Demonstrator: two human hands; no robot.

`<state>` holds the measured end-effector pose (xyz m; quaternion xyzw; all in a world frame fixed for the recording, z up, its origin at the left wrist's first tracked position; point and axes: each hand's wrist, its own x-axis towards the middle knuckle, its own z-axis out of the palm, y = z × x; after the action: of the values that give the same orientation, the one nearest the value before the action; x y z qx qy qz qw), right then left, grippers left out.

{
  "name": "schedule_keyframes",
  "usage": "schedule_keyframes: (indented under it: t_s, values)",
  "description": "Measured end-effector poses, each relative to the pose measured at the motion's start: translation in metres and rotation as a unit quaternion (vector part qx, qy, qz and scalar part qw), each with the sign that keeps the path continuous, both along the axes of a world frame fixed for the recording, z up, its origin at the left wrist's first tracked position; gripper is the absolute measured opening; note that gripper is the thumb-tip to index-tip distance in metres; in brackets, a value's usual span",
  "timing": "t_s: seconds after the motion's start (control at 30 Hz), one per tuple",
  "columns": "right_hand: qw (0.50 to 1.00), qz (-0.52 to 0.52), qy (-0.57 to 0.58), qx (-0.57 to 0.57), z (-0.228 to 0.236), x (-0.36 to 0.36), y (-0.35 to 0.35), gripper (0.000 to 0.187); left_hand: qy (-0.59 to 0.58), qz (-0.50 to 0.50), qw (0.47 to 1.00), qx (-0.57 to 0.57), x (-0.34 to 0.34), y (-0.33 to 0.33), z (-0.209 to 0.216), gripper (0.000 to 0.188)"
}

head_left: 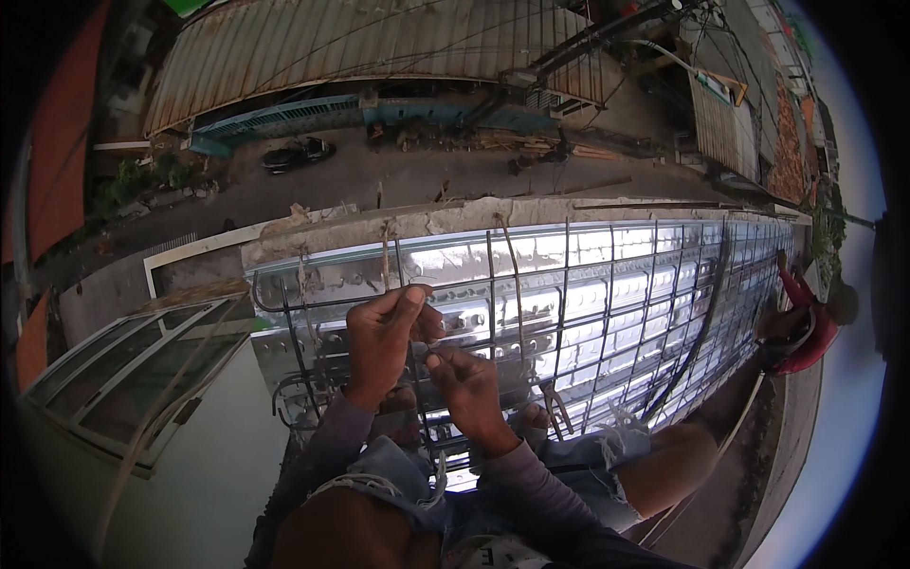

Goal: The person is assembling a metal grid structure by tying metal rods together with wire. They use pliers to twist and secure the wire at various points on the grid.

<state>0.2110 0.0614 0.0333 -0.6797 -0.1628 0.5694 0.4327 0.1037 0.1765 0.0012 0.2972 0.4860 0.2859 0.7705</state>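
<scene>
My left hand (384, 339) is raised over the near left end of the steel rebar mesh (491, 294), its thumb and fingers pinched together. Just below and to its right, my right hand (469, 391) is closed too, thumb against the fingers. A strand that looks like thin wire (426, 349) shows between the hands; most of it is hidden by the fingers. Pincers (556, 410) rest with handles spread on the mesh beside my foot (534, 415). Under the bars lies shiny ribbed metal decking (540, 308).
A person in red (804, 322) crouches at the mesh's far right end. A rough concrete edge (379, 226) borders the deck, with a street (408, 175) far below. At left stands a wall with a framed window (152, 365). Bare bar ends (275, 403) hook upward.
</scene>
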Motion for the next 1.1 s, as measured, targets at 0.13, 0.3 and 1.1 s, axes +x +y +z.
schedule_keyframes:
  t_s: [0.13, 0.3, 1.1]
  values:
    - [0.999, 0.021, 0.025, -0.034, 0.008, -0.002, -0.006, 0.024, 0.006, -0.005, 1.000, -0.025, -0.003, -0.002, 0.002, 0.038]
    - [0.995, 0.004, 0.069, -0.068, 0.010, -0.005, -0.019, 0.022, -0.024, -0.024, 0.998, -0.049, -0.003, -0.010, 0.005, 0.037]
    - [0.958, 0.161, -0.234, -0.034, 0.014, 0.087, -0.033, 0.027, 0.293, -0.244, 0.907, 0.181, -0.076, -0.020, -0.032, 0.042]
